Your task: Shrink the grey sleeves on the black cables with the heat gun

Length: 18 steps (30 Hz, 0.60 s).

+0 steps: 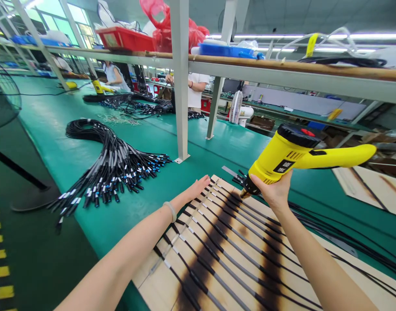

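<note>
My right hand [277, 190] is wrapped round the body of a yellow heat gun [275, 160]. Its nozzle [245, 192] points down at the far end of a wooden board [249, 233], close above the cables there. Black and grey cables [230, 248] lie side by side across this board, which carries two dark scorched bands. My left hand [198, 188] lies flat with fingers stretched out at the board's far left edge, by the cable ends and a thin strip [181, 231] running over them. Whether it presses on a cable is not clear.
On the green table [152, 134] lies a big bundle of black cables [110, 160] to the left. A shelf post [181, 86] rises beyond the board. More cables and another yellow heat gun [96, 85] lie further back, with people near them. Another scorched board [375, 190] lies at right.
</note>
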Tool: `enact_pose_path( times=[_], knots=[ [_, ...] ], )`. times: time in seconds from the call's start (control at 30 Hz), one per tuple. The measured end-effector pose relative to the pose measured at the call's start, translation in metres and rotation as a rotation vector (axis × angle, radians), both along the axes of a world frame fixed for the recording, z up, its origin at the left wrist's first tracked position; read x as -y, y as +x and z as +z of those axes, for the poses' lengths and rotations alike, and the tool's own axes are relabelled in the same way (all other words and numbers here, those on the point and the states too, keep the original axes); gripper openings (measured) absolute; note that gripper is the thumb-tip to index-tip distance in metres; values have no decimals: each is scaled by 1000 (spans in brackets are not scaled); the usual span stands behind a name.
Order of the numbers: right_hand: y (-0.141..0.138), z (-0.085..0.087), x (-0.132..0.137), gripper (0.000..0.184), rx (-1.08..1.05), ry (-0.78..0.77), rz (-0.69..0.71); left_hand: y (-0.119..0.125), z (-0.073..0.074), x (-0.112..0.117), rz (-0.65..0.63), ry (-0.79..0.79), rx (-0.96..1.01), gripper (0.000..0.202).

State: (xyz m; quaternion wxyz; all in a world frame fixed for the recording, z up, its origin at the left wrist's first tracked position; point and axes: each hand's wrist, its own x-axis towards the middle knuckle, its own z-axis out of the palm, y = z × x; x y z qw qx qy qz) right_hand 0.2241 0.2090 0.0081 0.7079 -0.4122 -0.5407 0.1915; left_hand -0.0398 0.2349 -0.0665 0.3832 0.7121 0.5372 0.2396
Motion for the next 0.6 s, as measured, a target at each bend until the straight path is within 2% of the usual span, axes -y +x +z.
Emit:
enact_pose_path(
  times=[0.27, 0.4, 0.6],
  knots=[
    [-3, 3, 3, 73, 27, 17, 8, 2, 0, -1, 6, -59, 20, 78],
    [-7, 8, 7, 68, 4, 22, 53, 1, -1, -2, -11, -54, -3, 77],
    [-8, 8, 7, 69, 17, -9, 33, 4, 4, 0, -1, -66, -4, 73]
  ],
)
